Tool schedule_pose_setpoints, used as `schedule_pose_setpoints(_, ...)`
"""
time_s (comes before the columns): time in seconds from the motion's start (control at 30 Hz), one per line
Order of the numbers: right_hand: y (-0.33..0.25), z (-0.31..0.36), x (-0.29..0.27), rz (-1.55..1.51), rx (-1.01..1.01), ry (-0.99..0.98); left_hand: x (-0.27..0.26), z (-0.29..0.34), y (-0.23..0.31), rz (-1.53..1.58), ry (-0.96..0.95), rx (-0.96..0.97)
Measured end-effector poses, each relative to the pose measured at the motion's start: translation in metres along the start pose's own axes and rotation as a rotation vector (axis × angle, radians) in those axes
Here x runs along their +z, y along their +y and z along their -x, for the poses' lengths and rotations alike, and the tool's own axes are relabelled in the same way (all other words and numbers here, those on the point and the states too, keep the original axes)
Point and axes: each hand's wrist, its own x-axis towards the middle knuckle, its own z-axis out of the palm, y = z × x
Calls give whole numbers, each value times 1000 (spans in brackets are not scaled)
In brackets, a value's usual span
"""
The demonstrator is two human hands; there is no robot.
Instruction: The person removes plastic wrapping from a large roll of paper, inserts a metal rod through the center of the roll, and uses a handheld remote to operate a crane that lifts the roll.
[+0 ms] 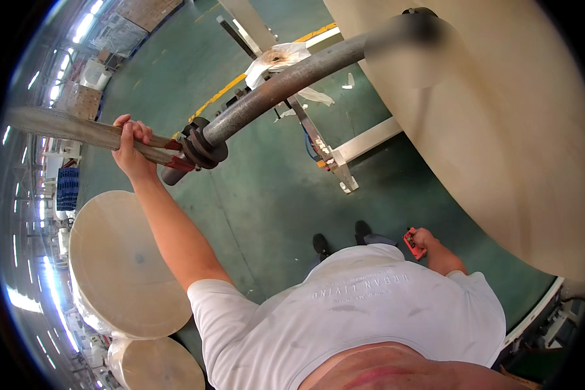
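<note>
My left hand (132, 144) is raised and closed round a grey-beige webbing sling (65, 127). The sling runs up out of view at the left. Its reddish lower ends loop at the dark collar (205, 144) near the end of a thick metal shaft (279, 96). That shaft slants up to the right toward a huge cream-coloured roll (500, 143); a blurred patch hides part of where they meet. Low by my side, my right hand (428, 238) is wrapped round a small red handheld remote control (413, 244) with buttons.
Two large wrapped rolls (130, 266) stand close on my left. Beyond the shaft is a pale metal frame (370, 140) with crumpled white wrapping (276, 60) on it. A yellow line (218, 96) crosses the green floor (240, 214). Machinery (559, 325) sits at the lower right.
</note>
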Motion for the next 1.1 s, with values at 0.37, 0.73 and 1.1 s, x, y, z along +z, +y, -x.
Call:
schedule_pose_setpoints(0.37,-74,2,1,50,0,113,-33,-28,-31,27,-37,10)
schedule_pose_setpoints(0.73,-202,-109,109,63,7,172,-56,-83,-137,-77,-59,-17)
schedule_pose_setpoints(1.1,-383,-74,188,-92,135,60,-68,-93,-194,-72,-238,-87)
